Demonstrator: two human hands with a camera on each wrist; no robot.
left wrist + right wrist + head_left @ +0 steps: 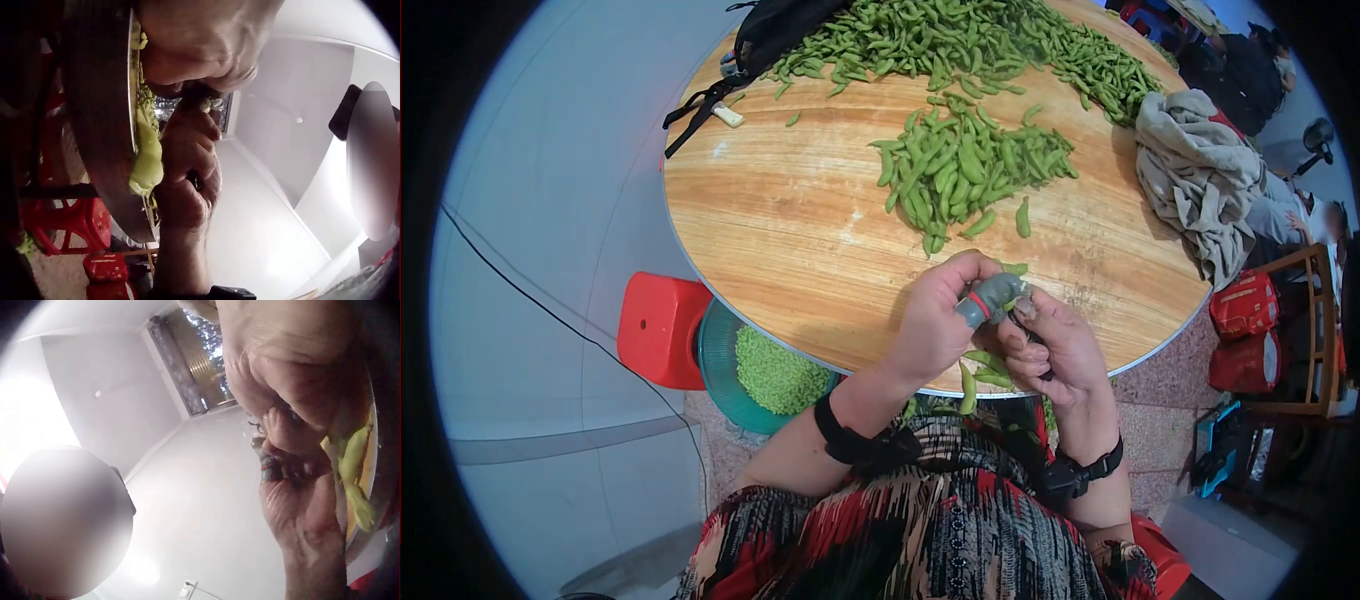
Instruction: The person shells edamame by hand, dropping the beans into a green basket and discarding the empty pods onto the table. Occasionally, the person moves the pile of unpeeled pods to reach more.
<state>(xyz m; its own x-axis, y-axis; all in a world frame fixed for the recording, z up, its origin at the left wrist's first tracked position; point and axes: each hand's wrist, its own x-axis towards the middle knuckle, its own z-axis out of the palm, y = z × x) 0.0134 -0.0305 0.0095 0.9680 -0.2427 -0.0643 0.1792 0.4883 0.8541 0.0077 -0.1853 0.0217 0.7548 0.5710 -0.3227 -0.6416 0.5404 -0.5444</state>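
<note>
Both hands meet over the near edge of the round table. My left hand (933, 325) has a grey wrap (992, 298) with a red band on one digit. It pinches a small green soybean pod (1011, 304), mostly hidden by the fingers. From the other side my right hand (1065, 350) grips the same pod, its fingers curled in. Just below them, a few loose pods (968, 388) lie at the table's rim. A plump pod (147, 159) appears beside the hands in the left wrist view, and pods (357, 506) also show in the right wrist view.
A pile of pods (960, 165) lies mid-table (770, 220), with a larger heap (940, 40) behind. Grey cloth (1195, 165) and a black bag (780, 35) sit at the sides. Below left, a teal basket (712, 365) of shelled beans (775, 370) stands by a red stool (660, 330).
</note>
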